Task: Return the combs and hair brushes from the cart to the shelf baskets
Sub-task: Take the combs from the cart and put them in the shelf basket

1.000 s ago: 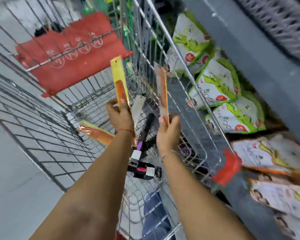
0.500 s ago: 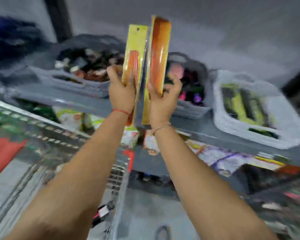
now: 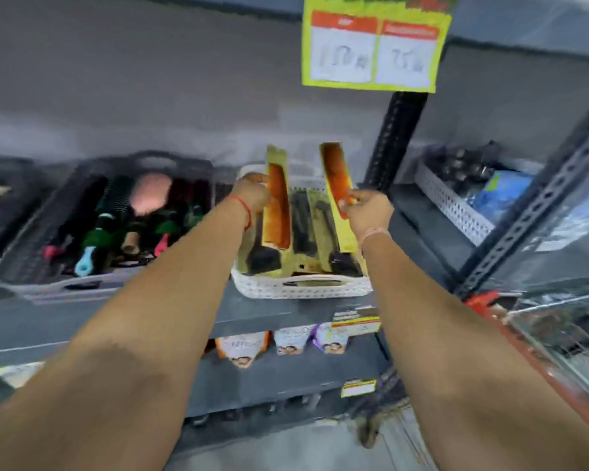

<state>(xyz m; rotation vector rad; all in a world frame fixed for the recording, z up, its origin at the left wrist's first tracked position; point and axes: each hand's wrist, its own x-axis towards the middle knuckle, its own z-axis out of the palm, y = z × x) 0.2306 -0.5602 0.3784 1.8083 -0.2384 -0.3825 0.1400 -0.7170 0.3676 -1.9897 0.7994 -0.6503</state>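
A grey metal shelf (image 3: 82, 321) crosses the middle of the frame, a yellow price sign (image 3: 374, 45) hanging at the top. At centre, the left hand (image 3: 252, 195) has its fingers closed on a packaged orange comb (image 3: 278, 205), and the right hand (image 3: 368, 209) pinches a second packaged comb (image 3: 337, 181). Both combs stand upright over the white basket (image 3: 300, 288), which holds black combs. Left of it, a grey basket (image 3: 48, 283) holds hair brushes (image 3: 109, 215). The cart (image 3: 558, 334) edge shows at lower right.

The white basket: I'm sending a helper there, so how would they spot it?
On the grey shelf, find the green price sign. The white basket sits below it, holding yellow-carded combs, unlike the dark basket of brushes beside it.
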